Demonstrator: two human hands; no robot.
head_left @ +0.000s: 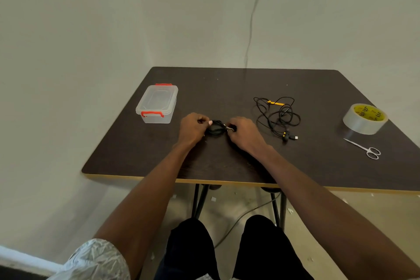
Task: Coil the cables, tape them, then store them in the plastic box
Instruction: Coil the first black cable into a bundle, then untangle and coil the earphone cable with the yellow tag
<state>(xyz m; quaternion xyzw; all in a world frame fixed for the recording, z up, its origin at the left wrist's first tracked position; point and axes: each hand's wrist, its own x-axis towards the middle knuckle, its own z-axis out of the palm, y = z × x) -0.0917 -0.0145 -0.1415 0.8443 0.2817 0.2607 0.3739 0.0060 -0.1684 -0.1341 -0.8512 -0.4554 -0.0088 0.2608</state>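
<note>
coiled black cable (216,129) pinched between both hands' fingers (205,121).

Arms: both bare from the hands right back up the forearms, nothing worn at either wrist.
Left hand (193,128): no ring or band to be seen; one pale fingernail shows at the tip.
Right hand (244,133): bare too, its back and knuckles facing the camera.
Sleeve (95,261): there on the left upper arm, short, pale whitish-grey fabric, crinkled all over with a faint mottled print.
Trousers (191,250): black, plain, covering both knees at the bottom edge of the view.
</note>
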